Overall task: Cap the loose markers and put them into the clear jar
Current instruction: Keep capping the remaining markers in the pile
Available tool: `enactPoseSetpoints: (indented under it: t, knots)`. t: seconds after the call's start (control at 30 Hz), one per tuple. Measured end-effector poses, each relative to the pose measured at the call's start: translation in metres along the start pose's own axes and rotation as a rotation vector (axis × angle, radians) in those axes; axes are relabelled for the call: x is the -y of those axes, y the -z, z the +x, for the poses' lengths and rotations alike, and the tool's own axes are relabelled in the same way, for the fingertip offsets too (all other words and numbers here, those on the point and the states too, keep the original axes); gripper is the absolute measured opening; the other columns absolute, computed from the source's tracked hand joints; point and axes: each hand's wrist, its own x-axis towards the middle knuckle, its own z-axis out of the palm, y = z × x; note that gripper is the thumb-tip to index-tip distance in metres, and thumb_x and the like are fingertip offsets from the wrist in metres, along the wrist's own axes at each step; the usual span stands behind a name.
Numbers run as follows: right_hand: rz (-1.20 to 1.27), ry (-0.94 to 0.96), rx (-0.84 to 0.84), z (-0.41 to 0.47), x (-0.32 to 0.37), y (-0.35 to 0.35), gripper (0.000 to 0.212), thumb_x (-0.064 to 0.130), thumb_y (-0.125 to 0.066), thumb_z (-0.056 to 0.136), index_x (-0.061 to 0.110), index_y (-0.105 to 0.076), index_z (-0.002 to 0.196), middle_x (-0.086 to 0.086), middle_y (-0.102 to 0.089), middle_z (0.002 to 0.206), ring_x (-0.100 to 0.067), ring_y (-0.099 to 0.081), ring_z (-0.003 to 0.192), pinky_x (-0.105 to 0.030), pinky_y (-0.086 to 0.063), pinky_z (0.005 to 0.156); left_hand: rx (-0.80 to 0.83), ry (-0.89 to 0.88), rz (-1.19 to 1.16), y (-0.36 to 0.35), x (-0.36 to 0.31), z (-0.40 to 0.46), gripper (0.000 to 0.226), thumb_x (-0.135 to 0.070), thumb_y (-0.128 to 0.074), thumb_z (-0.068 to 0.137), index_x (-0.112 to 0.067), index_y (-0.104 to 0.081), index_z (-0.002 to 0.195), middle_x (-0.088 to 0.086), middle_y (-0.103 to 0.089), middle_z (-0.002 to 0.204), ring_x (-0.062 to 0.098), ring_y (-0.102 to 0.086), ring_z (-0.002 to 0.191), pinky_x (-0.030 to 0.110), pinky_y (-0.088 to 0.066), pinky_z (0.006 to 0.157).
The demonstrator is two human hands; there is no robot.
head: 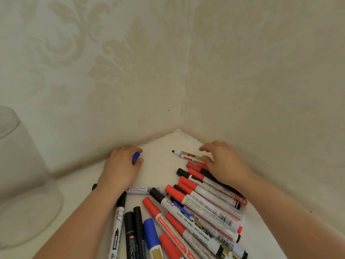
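Observation:
My left hand [122,166] grips a blue cap [135,157] between curled fingers and thumb, near the back wall. An uncapped marker [187,155] with a bare dark tip lies on the white surface, tip pointing left. My right hand [223,161] pinches its rear end. Below both hands lies a pile of capped markers [196,208] with red, black and blue caps. The clear jar [20,184] stands at the far left, partly cut off by the frame edge.
Two patterned walls meet in a corner [179,128] just behind the hands. The white tabletop [160,165] between my hands is bare. More markers [134,232] lie by my left forearm at the bottom edge.

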Motion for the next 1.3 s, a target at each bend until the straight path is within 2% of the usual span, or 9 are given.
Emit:
enactPoseSetpoints:
  t: [0.07, 0.2, 0.4, 0.53, 0.7, 0.87, 0.97, 1.13, 1.3]
  knots:
    - [-0.082, -0.025, 0.062, 0.015, 0.009, -0.009, 0.035, 0.032, -0.044, 0.091, 0.012, -0.058, 0.117, -0.009, -0.059, 0.115, -0.025, -0.051, 0.107, -0.037, -0.044, 0.090, -0.031, -0.030, -0.018, 0.000, 0.004, -0.001, 0.027, -0.010, -0.054, 0.086, -0.020, -0.063, 0.109, 0.003, -0.064, 0.115, 0.023, -0.054, 0.107, 0.034, -0.043, 0.092]
    - [-0.145, -0.049, 0.092, 0.033, 0.026, -0.027, 0.047, 0.042, -0.041, 0.090, 0.002, -0.062, 0.079, -0.007, -0.054, 0.070, -0.027, -0.054, 0.072, -0.030, -0.040, 0.058, -0.046, -0.082, -0.050, 0.000, 0.002, -0.005, 0.038, 0.000, -0.049, 0.085, -0.023, -0.062, 0.113, 0.000, -0.062, 0.118, 0.019, -0.053, 0.110, 0.022, -0.036, 0.089]
    - [-0.001, 0.028, -0.012, 0.028, 0.041, -0.020, 0.029, 0.033, -0.050, 0.089, 0.011, -0.059, 0.106, -0.007, -0.062, 0.103, -0.023, -0.058, 0.092, -0.036, -0.047, 0.080, -0.155, -0.168, -0.097, 0.003, -0.003, -0.007, 0.046, 0.003, -0.053, 0.081, -0.021, -0.053, 0.120, 0.000, -0.054, 0.114, 0.015, -0.053, 0.098, 0.022, -0.038, 0.080]
    - [0.216, 0.080, -0.074, -0.007, 0.045, 0.010, 0.022, 0.033, -0.053, 0.088, 0.023, -0.054, 0.108, 0.002, -0.066, 0.095, -0.016, -0.061, 0.086, -0.028, -0.047, 0.076, -0.217, -0.163, -0.221, 0.008, -0.005, -0.006, 0.048, -0.004, -0.061, 0.081, -0.020, -0.049, 0.124, -0.005, -0.052, 0.109, 0.011, -0.053, 0.087, 0.018, -0.038, 0.078]
    - [0.201, 0.169, -0.067, -0.053, 0.034, 0.024, 0.022, 0.045, -0.048, 0.086, 0.037, -0.050, 0.107, 0.014, -0.061, 0.086, -0.005, -0.057, 0.076, -0.024, -0.048, 0.068, -0.263, -0.107, -0.396, 0.018, -0.012, -0.007, 0.032, -0.010, -0.068, 0.079, -0.023, -0.058, 0.107, -0.013, -0.061, 0.091, 0.001, -0.059, 0.081, -0.001, -0.037, 0.071]
    - [0.247, 0.121, -0.179, -0.079, 0.014, 0.014, 0.040, 0.061, -0.033, 0.077, 0.045, -0.055, 0.107, 0.029, -0.059, 0.080, 0.005, -0.055, 0.086, -0.012, -0.046, 0.066, -0.181, -0.224, -0.497, 0.036, -0.040, -0.012, 0.030, -0.011, -0.065, 0.080, -0.039, -0.059, 0.090, -0.021, -0.065, 0.092, -0.005, -0.058, 0.087, 0.000, -0.038, 0.074]
    - [0.302, 0.103, -0.166, -0.083, 0.005, 0.012, 0.035, 0.057, -0.036, 0.080, 0.049, -0.053, 0.109, 0.029, -0.060, 0.090, 0.011, -0.053, 0.093, -0.008, -0.043, 0.071, -0.089, -0.303, -0.416, 0.044, -0.062, -0.018, 0.029, -0.019, -0.064, 0.079, -0.046, -0.056, 0.088, -0.020, -0.063, 0.090, -0.009, -0.052, 0.089, -0.001, -0.032, 0.076]
    - [0.365, 0.091, -0.086, -0.079, -0.008, 0.012, 0.031, 0.035, -0.049, 0.087, 0.048, -0.047, 0.115, 0.033, -0.055, 0.101, 0.013, -0.047, 0.102, -0.001, -0.036, 0.075, 0.151, -0.309, -0.466, 0.042, -0.076, -0.027, 0.034, -0.024, -0.068, 0.076, -0.046, -0.053, 0.097, -0.022, -0.068, 0.092, -0.001, -0.062, 0.085, 0.009, -0.044, 0.078]
    - [0.442, 0.077, -0.055, -0.080, -0.009, 0.015, 0.024, 0.036, -0.054, 0.084, 0.051, -0.044, 0.098, 0.028, -0.061, 0.094, 0.014, -0.049, 0.100, -0.004, -0.039, 0.072, 0.202, -0.253, -0.551, 0.037, -0.074, -0.025, 0.023, -0.020, -0.076, 0.068, -0.037, -0.064, 0.078, -0.019, -0.068, 0.084, 0.001, -0.066, 0.076, 0.011, -0.047, 0.071]
